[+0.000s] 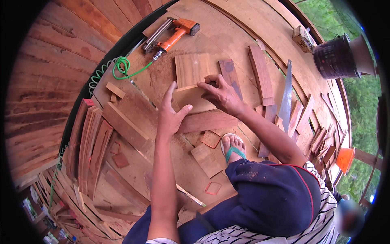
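My right hand (222,94) grips the upper right edge of a small light-brown wooden board (193,101), with its fingers bent over that edge. At the board's left end is my left hand (170,112), its thumb and fingers spread wide; whether it touches the board I cannot tell. Just beyond lies a second light-brown board (191,67), up against the first one's far edge. A reddish wooden plank (208,121) rests on the near side of the held board. My sandalled foot (234,147) stands close to that plank.
An orange nail gun (178,33) with a green coiled hose (122,67) lies at the far left. A handsaw (286,97) and planks (261,73) are on the right. Curved wooden strips (89,142) are stacked at left. A dark bucket (335,57) stands far right.
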`<action>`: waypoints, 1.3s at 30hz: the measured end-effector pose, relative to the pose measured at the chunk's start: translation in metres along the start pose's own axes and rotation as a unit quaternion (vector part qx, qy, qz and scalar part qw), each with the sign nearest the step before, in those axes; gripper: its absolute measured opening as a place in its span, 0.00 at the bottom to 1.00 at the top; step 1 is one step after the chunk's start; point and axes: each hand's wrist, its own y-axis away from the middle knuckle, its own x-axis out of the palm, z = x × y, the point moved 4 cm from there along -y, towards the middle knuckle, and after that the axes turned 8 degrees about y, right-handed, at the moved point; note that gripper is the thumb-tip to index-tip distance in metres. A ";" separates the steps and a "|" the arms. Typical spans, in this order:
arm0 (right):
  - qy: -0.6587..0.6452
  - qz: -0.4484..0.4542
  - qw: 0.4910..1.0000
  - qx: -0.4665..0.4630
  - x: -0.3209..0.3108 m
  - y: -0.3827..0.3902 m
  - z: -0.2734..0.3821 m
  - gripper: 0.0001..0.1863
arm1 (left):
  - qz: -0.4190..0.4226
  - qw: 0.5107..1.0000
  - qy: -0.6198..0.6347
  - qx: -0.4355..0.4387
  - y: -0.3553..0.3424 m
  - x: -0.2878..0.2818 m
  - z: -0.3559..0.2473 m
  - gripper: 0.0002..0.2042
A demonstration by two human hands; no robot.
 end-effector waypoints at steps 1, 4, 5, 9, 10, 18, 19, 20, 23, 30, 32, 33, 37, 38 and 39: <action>0.000 0.020 1.000 0.011 0.003 0.002 0.000 0.31 | 0.025 0.999 0.027 -0.025 -0.004 0.003 0.008 0.27; 0.020 -0.087 0.996 0.023 -0.011 0.012 0.004 0.34 | 0.032 0.991 0.053 -0.115 -0.011 -0.009 0.033 0.21; 0.061 -0.098 0.993 0.035 -0.014 0.023 0.004 0.39 | 0.008 0.994 0.055 -0.094 -0.009 -0.016 0.033 0.19; 0.036 0.103 0.992 0.070 0.007 0.077 0.003 0.43 | -0.168 0.955 0.224 -0.094 0.003 -0.054 0.063 0.13; 0.047 0.127 0.990 0.040 0.014 0.086 0.008 0.44 | -0.181 0.930 0.279 -0.154 0.010 -0.063 0.071 0.14; 0.067 0.193 0.976 0.076 0.039 0.098 0.004 0.43 | -0.281 0.883 0.331 -0.180 0.039 -0.104 0.086 0.16; 0.061 0.182 0.978 0.079 0.033 0.097 0.003 0.42 | -0.286 0.888 0.319 -0.168 0.041 -0.108 0.083 0.16; 0.054 0.172 0.980 0.079 0.028 0.095 0.003 0.42 | -0.289 0.893 0.308 -0.156 0.043 -0.111 0.077 0.16; 0.068 0.146 0.978 0.134 0.015 0.089 -0.004 0.39 | -0.300 0.908 0.266 -0.120 0.046 -0.116 0.062 0.16; 0.107 0.121 0.971 0.178 0.013 0.075 -0.021 0.36 | -0.292 0.951 0.089 -0.044 0.050 -0.091 0.054 0.12; 0.105 0.127 0.971 0.174 0.015 0.064 -0.023 0.36 | -0.286 0.957 0.018 -0.040 0.050 -0.076 0.045 0.12; 0.100 0.131 0.971 0.172 0.017 0.058 -0.025 0.37 | -0.283 0.958 -0.005 -0.043 0.050 -0.070 0.038 0.12; 0.095 0.125 0.975 0.155 0.032 0.047 -0.032 0.37 | -0.258 0.965 0.002 -0.048 0.050 -0.058 0.032 0.14; 0.101 0.127 0.975 0.155 0.036 0.043 -0.032 0.37 | -0.247 0.967 -0.005 -0.057 0.048 -0.059 0.031 0.14; 0.106 0.128 0.974 0.154 0.040 0.041 -0.032 0.38 | -0.236 0.970 -0.011 -0.065 0.046 -0.059 0.031 0.14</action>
